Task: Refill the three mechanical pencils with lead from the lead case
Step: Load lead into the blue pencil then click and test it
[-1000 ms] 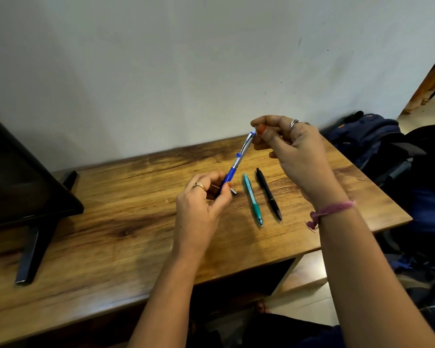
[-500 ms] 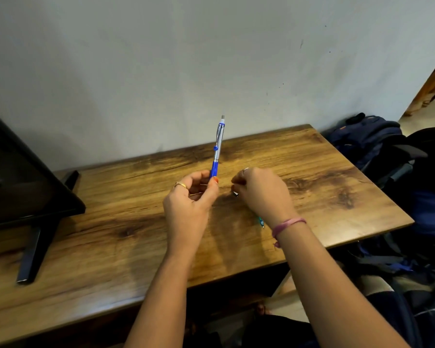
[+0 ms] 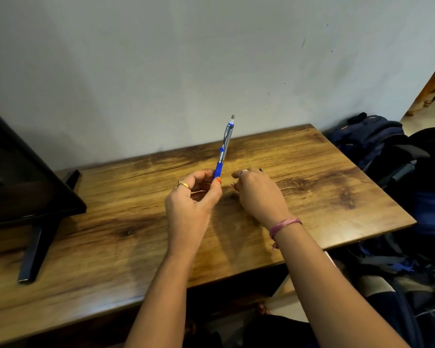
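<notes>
My left hand (image 3: 189, 204) pinches the blue grip of a blue and silver mechanical pencil (image 3: 225, 144). The pencil stands nearly upright over the wooden table (image 3: 111, 222), its top end bare and tilted slightly right. My right hand (image 3: 259, 197) rests knuckles-up on the table just right of the left hand, fingers curled down. It covers the spot where the teal and black pencils lie. Only the black pencil's end (image 3: 261, 170) pokes out past the fingers. I cannot see what the right fingers hold. The lead case is hidden.
A black monitor (image 3: 23, 172) on a slanted stand leg (image 3: 35, 247) takes up the table's left end. Dark blue backpacks (image 3: 369, 139) lie off the right edge. A plain wall stands behind the table.
My right hand left the pencil's top end and came down onto the table over the two lying pencils. My left hand tipped the blue pencil more upright.
</notes>
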{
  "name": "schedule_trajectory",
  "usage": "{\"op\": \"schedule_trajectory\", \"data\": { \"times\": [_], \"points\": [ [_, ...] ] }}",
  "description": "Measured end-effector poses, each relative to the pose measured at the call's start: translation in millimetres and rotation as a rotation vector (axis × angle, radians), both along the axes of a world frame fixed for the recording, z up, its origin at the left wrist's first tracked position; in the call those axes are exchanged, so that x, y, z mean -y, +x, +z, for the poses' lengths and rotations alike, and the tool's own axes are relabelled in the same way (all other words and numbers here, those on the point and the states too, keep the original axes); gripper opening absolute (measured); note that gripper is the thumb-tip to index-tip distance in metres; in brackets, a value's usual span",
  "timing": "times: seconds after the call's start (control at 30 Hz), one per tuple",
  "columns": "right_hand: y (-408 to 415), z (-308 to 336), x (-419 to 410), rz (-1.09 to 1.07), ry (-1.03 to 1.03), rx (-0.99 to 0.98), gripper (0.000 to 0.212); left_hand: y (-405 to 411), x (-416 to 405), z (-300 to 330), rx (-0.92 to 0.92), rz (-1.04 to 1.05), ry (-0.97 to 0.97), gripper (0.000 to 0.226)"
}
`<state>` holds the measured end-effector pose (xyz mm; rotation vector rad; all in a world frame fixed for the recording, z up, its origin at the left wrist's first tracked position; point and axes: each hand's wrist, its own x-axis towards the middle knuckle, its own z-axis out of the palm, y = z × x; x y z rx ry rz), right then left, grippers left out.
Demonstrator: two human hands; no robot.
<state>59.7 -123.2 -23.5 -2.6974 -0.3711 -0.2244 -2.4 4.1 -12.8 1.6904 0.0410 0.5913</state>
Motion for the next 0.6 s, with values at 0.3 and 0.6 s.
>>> {"op": "schedule_trajectory", "data": {
  "times": [0.3, 0.6],
  "points": [
    [-17, 78, 27, 0.117, 1.443, -0.349, 0.018, -6, 1, 6, -0.031, -0.102, 0.024, 0.025],
    [-21, 92, 33, 0.221, 1.692, -0.411, 0.021, -9, 2, 10, -0.028, -0.112, 0.061, 0.024]
  ]
}}
